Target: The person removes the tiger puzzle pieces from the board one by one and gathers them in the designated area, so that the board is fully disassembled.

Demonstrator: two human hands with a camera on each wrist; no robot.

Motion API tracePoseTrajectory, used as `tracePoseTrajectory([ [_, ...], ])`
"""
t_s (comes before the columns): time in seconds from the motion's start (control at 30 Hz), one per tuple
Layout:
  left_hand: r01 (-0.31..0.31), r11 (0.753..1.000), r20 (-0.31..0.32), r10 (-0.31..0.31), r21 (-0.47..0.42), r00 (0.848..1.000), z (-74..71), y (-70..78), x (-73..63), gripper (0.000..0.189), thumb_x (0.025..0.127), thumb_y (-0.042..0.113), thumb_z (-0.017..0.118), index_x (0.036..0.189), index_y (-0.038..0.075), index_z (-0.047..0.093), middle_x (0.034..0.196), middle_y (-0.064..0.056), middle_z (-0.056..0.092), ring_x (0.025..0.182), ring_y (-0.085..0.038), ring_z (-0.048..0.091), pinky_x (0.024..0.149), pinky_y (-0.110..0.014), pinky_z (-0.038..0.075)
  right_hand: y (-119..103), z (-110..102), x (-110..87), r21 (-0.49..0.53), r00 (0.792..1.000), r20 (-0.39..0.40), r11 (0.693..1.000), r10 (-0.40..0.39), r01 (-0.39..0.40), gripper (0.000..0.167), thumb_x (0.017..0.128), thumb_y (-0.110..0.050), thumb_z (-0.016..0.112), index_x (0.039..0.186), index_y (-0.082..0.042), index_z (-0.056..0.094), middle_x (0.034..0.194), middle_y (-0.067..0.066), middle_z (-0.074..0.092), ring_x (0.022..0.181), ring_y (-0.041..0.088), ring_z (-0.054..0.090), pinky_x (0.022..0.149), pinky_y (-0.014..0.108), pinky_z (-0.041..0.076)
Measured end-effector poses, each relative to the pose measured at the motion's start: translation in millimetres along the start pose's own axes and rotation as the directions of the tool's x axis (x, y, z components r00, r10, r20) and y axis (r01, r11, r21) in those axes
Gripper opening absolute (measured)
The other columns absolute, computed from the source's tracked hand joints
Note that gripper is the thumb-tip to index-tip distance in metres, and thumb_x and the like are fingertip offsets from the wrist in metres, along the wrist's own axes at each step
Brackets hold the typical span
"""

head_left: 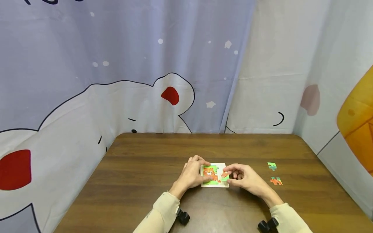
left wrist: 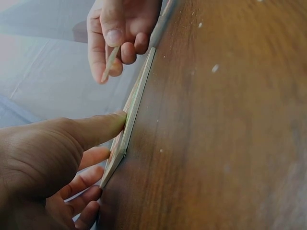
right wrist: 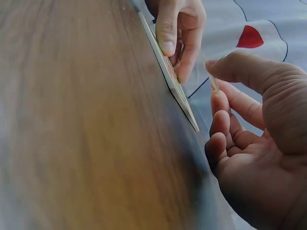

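A small square puzzle board (head_left: pixel 215 185) with a pale rim lies flat on the table, showing an orange tiger on green. My left hand (head_left: pixel 190 173) holds its left side, the thumb pressing on top and the fingers along the far edge. Between thumb and fingertips my right hand (head_left: pixel 246 179) pinches a puzzle piece (head_left: pixel 225 176), orange-striped and green, over the board's right part. Seen edge-on in the left wrist view, the thin piece (left wrist: pixel 111 64) is held above the board, apart from it. Bare pale backing shows in the board's right part.
Two loose puzzle pieces lie to the right of my right hand: a green and teal one (head_left: pixel 272 166) farther back and an orange and green one (head_left: pixel 276 181) nearer. The brown wooden table (head_left: pixel 140 181) ends at a printed curtain (head_left: pixel 131 48) behind it.
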State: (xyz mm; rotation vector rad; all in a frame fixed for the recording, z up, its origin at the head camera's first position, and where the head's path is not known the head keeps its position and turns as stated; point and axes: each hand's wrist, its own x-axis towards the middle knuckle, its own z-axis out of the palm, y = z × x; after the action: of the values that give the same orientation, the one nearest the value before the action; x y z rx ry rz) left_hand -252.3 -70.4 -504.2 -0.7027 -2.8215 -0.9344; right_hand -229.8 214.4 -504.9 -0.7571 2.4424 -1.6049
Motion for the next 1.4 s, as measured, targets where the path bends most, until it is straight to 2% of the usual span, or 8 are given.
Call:
tracePoseTrajectory([
  [0.37, -0.003, 1.000, -0.005, 0.003, 0.000, 1.000, 0.8, -0.9, -1.6, 0.052, 0.087, 0.036, 0.098, 0.133, 0.017, 0.082, 0.131, -0.003, 0.067, 0.127, -0.029, 0.059, 0.104, -0.049, 0.049, -13, -24, -16.3, -0.023, 0.998, -0.051, 0.999, -0.030, 0.028, 0.036, 0.097, -0.006, 0.086, 0.130, 0.000, 0.075, 0.103, 0.013, 0.069, 0.082, 0.010, 0.059, 0.066, 0.022, 0.051],
  [0.57, -0.002, 1.000, -0.009, 0.002, 0.001, 1.000, 0.6, 0.0, -2.5, 0.054, 0.086, 0.038, 0.098, 0.133, 0.017, 0.082, 0.132, -0.004, 0.067, 0.127, -0.028, 0.058, 0.104, -0.049, 0.048, -21, -55, -35.8, -0.086, 0.991, -0.126, 0.996, -0.036, 0.025, 0.032, 0.098, -0.006, 0.085, 0.129, -0.004, 0.076, 0.101, 0.011, 0.071, 0.084, 0.010, 0.061, 0.067, 0.024, 0.053],
  [0.67, 0.002, 1.000, -0.007, -0.002, 0.000, 1.000, 0.5, 0.1, -2.2, 0.054, 0.086, 0.038, 0.098, 0.133, 0.017, 0.082, 0.133, -0.004, 0.067, 0.128, -0.028, 0.058, 0.105, -0.050, 0.048, -23, -75, -48.2, -0.122, 0.987, -0.160, 0.992, -0.025, 0.005, 0.033, 0.098, -0.006, 0.085, 0.130, -0.006, 0.076, 0.095, 0.008, 0.067, 0.075, 0.012, 0.060, 0.057, 0.027, 0.053],
  [0.73, 0.001, 1.000, -0.006, -0.001, -0.003, 1.000, 0.8, 0.1, -2.2, 0.053, 0.086, 0.038, 0.098, 0.133, 0.017, 0.082, 0.133, -0.004, 0.067, 0.128, -0.029, 0.059, 0.105, -0.050, 0.049, -24, -87, -57.4, -0.148, 0.983, -0.182, 0.989, -0.022, -0.005, 0.034, 0.099, -0.006, 0.084, 0.132, -0.006, 0.075, 0.093, 0.008, 0.065, 0.073, 0.014, 0.061, 0.055, 0.028, 0.053],
  [0.8, -0.001, 1.000, -0.005, 0.001, -0.003, 1.000, 0.9, -0.4, -1.4, 0.053, 0.086, 0.037, 0.098, 0.133, 0.017, 0.082, 0.132, -0.004, 0.067, 0.128, -0.029, 0.059, 0.104, -0.050, 0.049, -26, -99, -66.0, -0.163, 0.980, -0.197, 0.986, -0.014, -0.019, 0.036, 0.100, -0.006, 0.084, 0.134, -0.005, 0.074, 0.094, 0.008, 0.065, 0.072, 0.016, 0.062, 0.056, 0.029, 0.054],
  [1.0, 0.003, 1.000, -0.007, -0.003, -0.005, 1.000, 0.1, -1.4, 1.2, 0.054, 0.087, 0.038, 0.098, 0.134, 0.017, 0.082, 0.133, -0.004, 0.066, 0.127, -0.029, 0.058, 0.106, -0.050, 0.048, -28, -126, -84.5, -0.238, 0.969, -0.247, 0.971, -0.034, -0.026, 0.037, 0.100, -0.005, 0.083, 0.136, -0.003, 0.074, 0.098, 0.005, 0.070, 0.084, 0.015, 0.064, 0.070, 0.025, 0.054],
  [1.23, 0.016, 1.000, -0.001, -0.016, -0.007, 1.000, -0.8, -0.4, -0.1, 0.055, 0.086, 0.039, 0.098, 0.134, 0.018, 0.082, 0.132, -0.003, 0.066, 0.127, -0.028, 0.057, 0.107, -0.049, 0.048, -21, -137, -105.8, -0.247, 0.963, -0.265, 0.969, -0.049, -0.019, 0.037, 0.098, 0.002, 0.082, 0.133, -0.001, 0.073, 0.097, 0.004, 0.070, 0.085, 0.014, 0.063, 0.070, 0.025, 0.053],
  [1.4, 0.009, 1.000, 0.002, -0.009, -0.005, 1.000, 0.7, -1.3, -0.8, 0.055, 0.086, 0.041, 0.098, 0.134, 0.018, 0.082, 0.133, -0.003, 0.066, 0.127, -0.028, 0.058, 0.107, -0.049, 0.048, -11, -133, -121.2, -0.223, 0.970, -0.242, 0.974, -0.014, -0.041, 0.036, 0.099, 0.002, 0.081, 0.133, 0.000, 0.072, 0.096, 0.003, 0.068, 0.084, 0.014, 0.062, 0.067, 0.028, 0.053],
])
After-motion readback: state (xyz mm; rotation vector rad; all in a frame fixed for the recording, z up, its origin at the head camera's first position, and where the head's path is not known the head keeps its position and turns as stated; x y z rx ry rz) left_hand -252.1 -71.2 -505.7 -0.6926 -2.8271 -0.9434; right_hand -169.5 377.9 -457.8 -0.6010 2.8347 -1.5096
